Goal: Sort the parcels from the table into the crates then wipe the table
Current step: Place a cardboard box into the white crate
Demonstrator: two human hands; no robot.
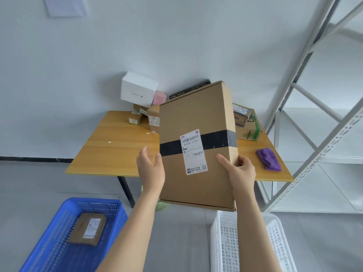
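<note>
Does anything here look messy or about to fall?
The white box sits tilted atop the small parcels at the back of the table. A few white scraps litter the tabletop.

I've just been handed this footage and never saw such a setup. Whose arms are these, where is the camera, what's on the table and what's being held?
There is no machine here: these are a person's two bare arms, filmed by one wide-angle camera worn on their head, looking forward and down. The right hand grips the right edge of a large cardboard box, thumb on the front and fingers curled round the side; the left hand rests open against its left edge. Behind it stands a wooden table with a white box, a pink box, a black box, some small brown parcels, a green-printed carton and a purple cloth. On the floor are a blue crate holding one parcel and a white crate.
</note>
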